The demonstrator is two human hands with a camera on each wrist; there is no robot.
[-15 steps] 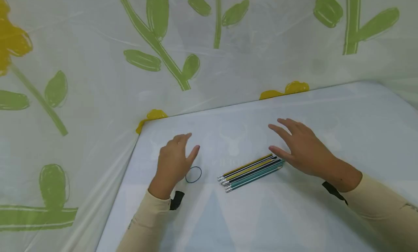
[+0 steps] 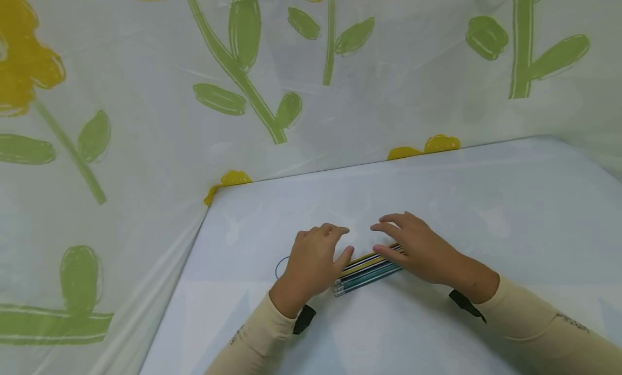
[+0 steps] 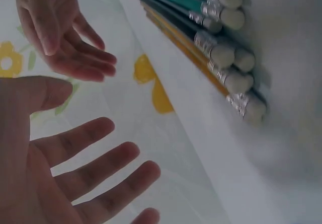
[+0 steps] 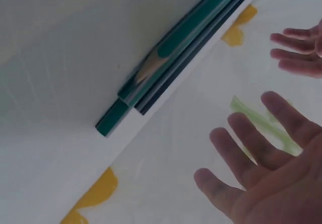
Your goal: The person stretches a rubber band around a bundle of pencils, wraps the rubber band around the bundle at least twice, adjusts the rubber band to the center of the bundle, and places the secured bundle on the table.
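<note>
Several pencils [image 2: 367, 275] lie side by side on the table, yellow, dark striped and teal. My left hand [image 2: 313, 260] hovers at their eraser end with fingers spread and nothing in them. Over the other end is my right hand [image 2: 423, 250], fingers apart and also holding nothing, hiding the tips in the head view. The white erasers [image 3: 221, 55] and metal bands show in the left wrist view. In the right wrist view, one teal pencil [image 4: 186, 32] shows a sharpened wooden cone. A thin dark blue loop [image 2: 276, 268] lies left of my left hand, partly hidden by it.
The white table [image 2: 486, 202] has faint printed shapes. Behind it and at its left side hangs a pale cloth [image 2: 160, 94] with green leaves and yellow flowers. A dark strap piece [image 2: 304, 319] sits under the left wrist, another [image 2: 466, 306] under the right.
Both hands have moved inward towards each other, the left one rightwards to the eraser end, the right one leftwards over the tips. The head view has tilted up slightly. The pencils still lie on the table.
</note>
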